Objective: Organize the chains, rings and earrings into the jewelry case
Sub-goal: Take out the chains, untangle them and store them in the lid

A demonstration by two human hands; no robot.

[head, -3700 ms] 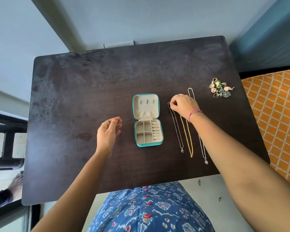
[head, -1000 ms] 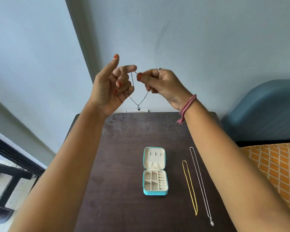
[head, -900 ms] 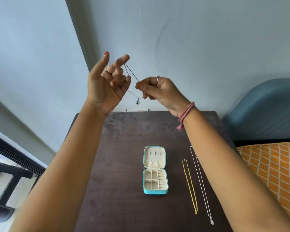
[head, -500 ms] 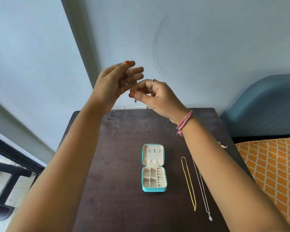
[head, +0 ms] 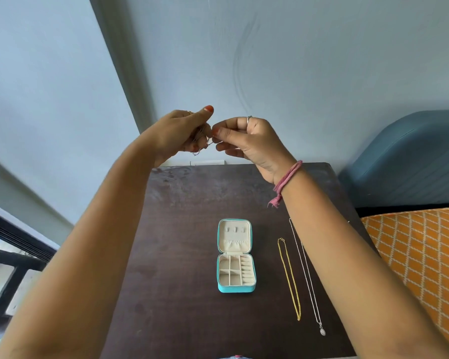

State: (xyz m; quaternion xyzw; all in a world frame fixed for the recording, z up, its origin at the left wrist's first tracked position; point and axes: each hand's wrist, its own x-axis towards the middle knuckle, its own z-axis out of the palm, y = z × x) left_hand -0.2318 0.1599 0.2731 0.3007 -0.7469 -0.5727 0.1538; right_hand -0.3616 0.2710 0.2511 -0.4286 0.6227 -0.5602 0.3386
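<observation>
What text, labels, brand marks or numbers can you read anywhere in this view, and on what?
None can be read.
Open teal jewelry case with cream lining: no print shows on its lid or trays.
Silver chain's small oval pendant: too small to tell if it is engraved.
Gold chain, dark wooden table, orange lattice-patterned cloth and blue-grey wall: no writing.

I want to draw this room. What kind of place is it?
Probably a room in a home: a dark wooden table against a plain blue-grey wall, an orange patterned bedspread or cushion beside it, and a small teal jewelry case lying open.
</observation>
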